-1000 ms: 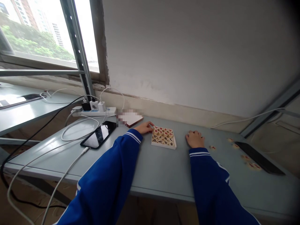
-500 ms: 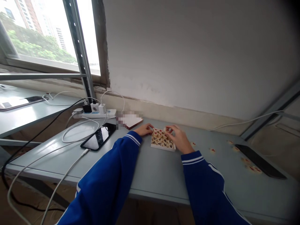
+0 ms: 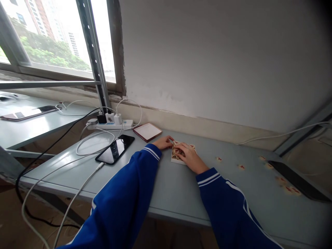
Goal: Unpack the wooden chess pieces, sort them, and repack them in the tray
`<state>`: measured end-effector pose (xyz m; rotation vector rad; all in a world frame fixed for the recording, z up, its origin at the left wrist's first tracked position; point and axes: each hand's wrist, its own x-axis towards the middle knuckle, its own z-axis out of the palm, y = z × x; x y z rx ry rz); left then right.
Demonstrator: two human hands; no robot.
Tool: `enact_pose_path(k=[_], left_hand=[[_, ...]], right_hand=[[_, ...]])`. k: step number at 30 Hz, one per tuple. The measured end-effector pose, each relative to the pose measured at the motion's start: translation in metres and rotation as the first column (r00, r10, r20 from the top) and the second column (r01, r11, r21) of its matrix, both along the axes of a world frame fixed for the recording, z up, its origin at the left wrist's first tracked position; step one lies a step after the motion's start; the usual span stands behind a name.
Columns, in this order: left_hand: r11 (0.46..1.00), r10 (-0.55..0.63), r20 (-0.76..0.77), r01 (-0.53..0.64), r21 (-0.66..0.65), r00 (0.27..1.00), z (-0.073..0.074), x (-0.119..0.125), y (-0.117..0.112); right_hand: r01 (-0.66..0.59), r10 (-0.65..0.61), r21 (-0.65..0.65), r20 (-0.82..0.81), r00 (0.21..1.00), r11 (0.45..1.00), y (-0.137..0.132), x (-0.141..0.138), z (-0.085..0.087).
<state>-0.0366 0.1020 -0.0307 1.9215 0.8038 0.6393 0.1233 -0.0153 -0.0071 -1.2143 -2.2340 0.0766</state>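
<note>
A small white box packed with round xiangqi pieces with red and black characters sits on the grey desk. At its far left corner, my left hand grips the edge with bent fingers. My right hand reaches over the box from the right, covering much of the pieces. Its fingertips are closed at a xiangqi piece near the left side; the palm hides how firmly it is held. Several loose red-lettered pieces lie to the right on the desk.
The red-rimmed box lid lies behind my left hand. A phone with a white cable is on the left, near a power strip with chargers. At the far right lies a dark flat object. The wall rises behind the desk.
My right hand has moved left from the box's far right corner to over its middle and left pieces. My left hand stays at the corner. The view has shifted slightly.
</note>
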Motion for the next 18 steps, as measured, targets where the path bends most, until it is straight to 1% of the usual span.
enact_pose_path(k=[5, 9, 11, 13, 14, 15, 16, 18], left_hand=[[1.000, 0.004, -0.005, -0.004, 0.012, 1.000, -0.001, 0.000, 0.002], [1.000, 0.009, -0.012, -0.009, 0.005, 1.000, 0.000, -0.001, 0.001], [1.000, 0.010, -0.012, -0.010, 0.002, 1.000, 0.001, -0.001, -0.001], [1.000, 0.018, -0.011, -0.018, -0.001, 1.000, 0.002, -0.001, -0.002], [1.000, 0.023, -0.011, -0.023, -0.002, 1.000, 0.002, -0.001, -0.003], [1.000, 0.024, -0.014, -0.024, -0.002, 1.000, 0.002, 0.000, -0.003], [1.000, 0.025, -0.016, -0.025, -0.003, 1.000, 0.002, 0.000, -0.003], [1.000, 0.026, -0.017, -0.026, -0.005, 1.000, 0.001, 0.000, -0.002]], right_hand=[[0.012, -0.013, 0.024, 0.033, 0.999, 1.000, 0.000, 0.000, -0.001], [0.019, -0.024, 0.054, 0.084, 0.996, 0.998, -0.002, 0.001, 0.003], [0.057, -0.067, 0.077, 0.129, 0.989, 0.995, -0.003, 0.003, 0.007], [0.166, -0.184, 0.108, 0.189, 0.965, 0.980, -0.004, 0.008, 0.010], [0.253, -0.276, 0.128, 0.220, 0.936, 0.959, -0.004, 0.013, 0.011], [0.357, -0.384, 0.149, 0.247, 0.889, 0.922, -0.005, 0.018, 0.011], [0.467, -0.497, 0.170, 0.271, 0.824, 0.868, -0.006, 0.025, 0.010], [0.662, -0.690, 0.205, 0.306, 0.657, 0.721, -0.008, 0.042, 0.005]])
